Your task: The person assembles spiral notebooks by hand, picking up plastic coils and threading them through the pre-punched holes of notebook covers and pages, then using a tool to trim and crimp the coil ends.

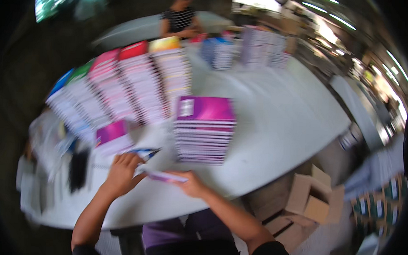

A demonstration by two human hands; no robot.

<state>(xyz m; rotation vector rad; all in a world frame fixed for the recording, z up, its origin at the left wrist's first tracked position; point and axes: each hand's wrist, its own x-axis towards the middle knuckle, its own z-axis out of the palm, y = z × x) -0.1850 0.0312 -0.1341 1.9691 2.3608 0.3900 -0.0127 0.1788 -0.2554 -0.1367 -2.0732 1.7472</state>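
Near the table's front edge I hold a thin purple notebook (pixel 163 175), seen nearly edge-on and slightly blurred. My right hand (pixel 191 184) pinches its right end. My left hand (pixel 123 172) is closed at its left end, where a whitish part shows; the fingertips are partly hidden. Just beyond the hands lies a blue and dark slender tool (pixel 149 152), its kind unclear. A short pile of purple-covered notebooks (pixel 112 132) sits beyond my left hand. Straight ahead stands a taller stack of purple spiral notebooks (pixel 205 130).
Tall notebook stacks (pixel 140 79) with blue, green, pink, red and yellow covers line the table's left. More stacks (pixel 262 47) stand far back, near a seated person (pixel 180 19). A plastic bag (pixel 51 141) and black bundle (pixel 78 170) lie left. An open carton (pixel 317 198) is at right.
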